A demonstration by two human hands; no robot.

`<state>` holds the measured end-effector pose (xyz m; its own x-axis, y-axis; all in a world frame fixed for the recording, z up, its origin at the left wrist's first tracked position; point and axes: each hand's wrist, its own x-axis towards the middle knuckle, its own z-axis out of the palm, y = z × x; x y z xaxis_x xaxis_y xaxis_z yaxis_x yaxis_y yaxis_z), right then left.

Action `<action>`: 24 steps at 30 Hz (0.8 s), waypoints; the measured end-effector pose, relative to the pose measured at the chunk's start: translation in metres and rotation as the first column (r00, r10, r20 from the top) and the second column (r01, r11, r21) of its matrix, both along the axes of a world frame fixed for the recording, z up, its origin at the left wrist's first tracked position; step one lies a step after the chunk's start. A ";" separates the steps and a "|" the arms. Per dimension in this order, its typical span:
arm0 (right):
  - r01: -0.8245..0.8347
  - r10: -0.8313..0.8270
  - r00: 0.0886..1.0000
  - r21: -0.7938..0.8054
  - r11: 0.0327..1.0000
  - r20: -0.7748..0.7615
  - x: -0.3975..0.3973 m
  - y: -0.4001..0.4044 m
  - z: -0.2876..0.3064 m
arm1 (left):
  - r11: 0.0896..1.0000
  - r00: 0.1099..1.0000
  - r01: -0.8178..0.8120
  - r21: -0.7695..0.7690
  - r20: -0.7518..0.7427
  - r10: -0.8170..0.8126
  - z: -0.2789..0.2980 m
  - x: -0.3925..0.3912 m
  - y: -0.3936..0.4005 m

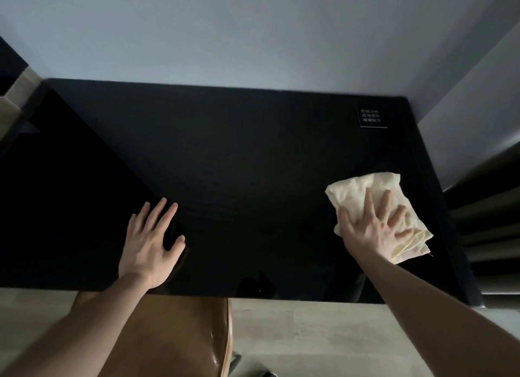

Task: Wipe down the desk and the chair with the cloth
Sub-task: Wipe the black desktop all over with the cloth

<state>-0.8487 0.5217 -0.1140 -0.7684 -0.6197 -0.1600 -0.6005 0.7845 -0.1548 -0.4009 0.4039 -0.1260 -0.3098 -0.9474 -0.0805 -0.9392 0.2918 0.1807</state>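
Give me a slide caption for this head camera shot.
Right hand presses a pale yellow cloth flat on the black desk; left hand rests beside it.

A plain pale grey-blue wall fills the upper part of the view, meeting a second pale wall at the right in a corner. A small black square label with white printed characters lies flat near the far right corner; its text is too small to read. Light grey-beige flooring shows below, and a light wooden panel stands at the far left
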 end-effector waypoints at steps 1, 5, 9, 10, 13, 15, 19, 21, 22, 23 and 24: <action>0.000 0.000 1.000 -0.004 1.000 0.002 0.000 0.000 0.000 | 1.000 1.000 0.003 0.000 0.001 -0.003 0.000 0.000 0.000; -0.016 0.016 1.000 -0.024 1.000 -0.009 -0.004 -0.009 -0.001 | 1.000 1.000 0.005 0.002 -0.012 -0.005 -0.002 0.001 0.000; -0.012 0.012 1.000 -0.034 0.999 -0.017 -0.006 -0.017 -0.002 | 1.000 1.000 0.008 0.001 -0.008 -0.008 -0.003 0.001 -0.001; -0.003 0.003 1.000 -0.031 1.000 -0.014 -0.005 -0.020 -0.001 | 1.000 1.000 0.011 0.003 -0.008 -0.011 -0.002 0.001 -0.001; 0.038 -0.037 0.999 -0.024 0.999 0.008 0.009 -0.033 0.000 | 1.000 1.000 0.005 0.013 -0.009 -0.005 -0.004 0.002 -0.002; 0.043 -0.043 0.999 -0.018 0.999 0.018 0.028 -0.041 0.001 | 1.000 1.000 0.006 0.021 -0.003 -0.006 -0.004 0.002 -0.002; -0.040 0.041 0.999 -0.023 0.999 0.027 0.085 -0.055 0.003 | 0.999 1.000 0.014 0.036 0.007 -0.015 -0.004 0.003 -0.003; -0.084 0.085 0.995 -0.023 0.996 0.047 0.115 -0.061 0.004 | 0.999 1.000 0.017 0.051 0.013 -0.018 -0.002 0.002 -0.003; -0.111 0.113 0.992 -0.029 0.993 0.056 0.130 -0.064 0.004 | 0.998 1.000 0.019 0.058 0.020 -0.020 -0.001 0.002 -0.003; -0.140 0.143 0.988 -0.041 0.989 0.063 0.146 -0.066 0.004 | 0.998 0.999 0.021 0.065 0.024 -0.022 0.000 0.002 -0.002; -0.168 0.172 0.983 -0.058 0.984 0.066 0.161 -0.067 0.003 | 0.997 0.999 0.022 0.071 0.022 -0.024 0.001 0.002 -0.002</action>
